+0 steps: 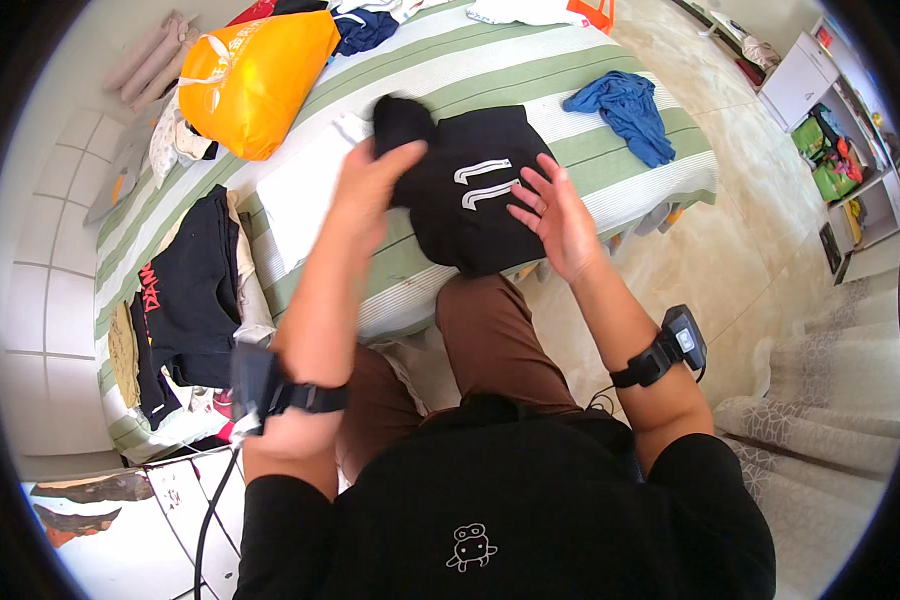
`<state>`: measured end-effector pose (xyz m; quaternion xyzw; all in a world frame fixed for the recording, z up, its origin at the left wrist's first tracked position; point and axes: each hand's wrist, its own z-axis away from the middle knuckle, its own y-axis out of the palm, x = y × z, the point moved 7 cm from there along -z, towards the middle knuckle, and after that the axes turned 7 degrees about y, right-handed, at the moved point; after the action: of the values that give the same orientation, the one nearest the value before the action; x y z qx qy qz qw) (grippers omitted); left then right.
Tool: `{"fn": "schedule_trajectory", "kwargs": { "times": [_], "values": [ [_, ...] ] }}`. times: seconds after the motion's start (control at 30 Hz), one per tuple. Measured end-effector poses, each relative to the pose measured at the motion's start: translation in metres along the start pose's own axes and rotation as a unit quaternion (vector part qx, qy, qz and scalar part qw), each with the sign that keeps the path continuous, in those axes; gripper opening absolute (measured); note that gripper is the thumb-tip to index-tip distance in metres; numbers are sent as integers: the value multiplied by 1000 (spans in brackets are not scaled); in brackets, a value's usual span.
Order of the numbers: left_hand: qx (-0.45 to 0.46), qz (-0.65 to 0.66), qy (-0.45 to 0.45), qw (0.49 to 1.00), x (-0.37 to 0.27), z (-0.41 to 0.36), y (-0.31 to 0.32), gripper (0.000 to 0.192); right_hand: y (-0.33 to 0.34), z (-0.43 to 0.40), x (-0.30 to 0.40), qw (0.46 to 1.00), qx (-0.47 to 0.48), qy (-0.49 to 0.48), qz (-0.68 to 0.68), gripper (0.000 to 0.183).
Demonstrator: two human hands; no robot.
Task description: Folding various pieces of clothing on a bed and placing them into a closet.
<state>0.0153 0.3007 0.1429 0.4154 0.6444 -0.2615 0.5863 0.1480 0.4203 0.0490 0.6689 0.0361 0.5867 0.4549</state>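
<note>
A black garment with a white print [487, 202] lies on the striped bedspread in front of me. My left hand [379, 176] grips a dark, bunched part of it at its left side, blurred by motion. Over the garment's right edge is my right hand [555, 214], palm turned up, fingers apart, holding nothing. A flat white item [300, 199] lies to the left, partly behind my left forearm. Each forearm carries a strapped black device.
An orange bag [259, 82] stands at the back left of the bed [592, 49]. Folded clothes [195, 292] are stacked at the left. A crumpled blue garment [626, 112] lies at the right. Beyond the tiled floor is a white cabinet [799, 79]; a curtain [817, 420] hangs at the lower right.
</note>
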Motion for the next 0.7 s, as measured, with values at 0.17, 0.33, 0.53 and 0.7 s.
{"fn": "schedule_trajectory", "kwargs": {
  "times": [0.17, 0.33, 0.53, 0.7],
  "values": [
    [83, -119, -99, 984, 78, 1, 33, 55, -41, -10, -2, 987, -18, 119, -105, 59],
    [103, -572, 85, 809, 100, 38, 0, 54, -73, -13, -4, 991, -43, 127, 18, 44],
    [17, -503, 101, 858, 109, 46, -25, 45, -80, -21, -10, 990, -67, 124, 2, 31],
    [-198, -211, -124, 949, 125, 45, -56, 34, -101, -13, -16, 956, -174, 169, 164, 35]
  ]
}}
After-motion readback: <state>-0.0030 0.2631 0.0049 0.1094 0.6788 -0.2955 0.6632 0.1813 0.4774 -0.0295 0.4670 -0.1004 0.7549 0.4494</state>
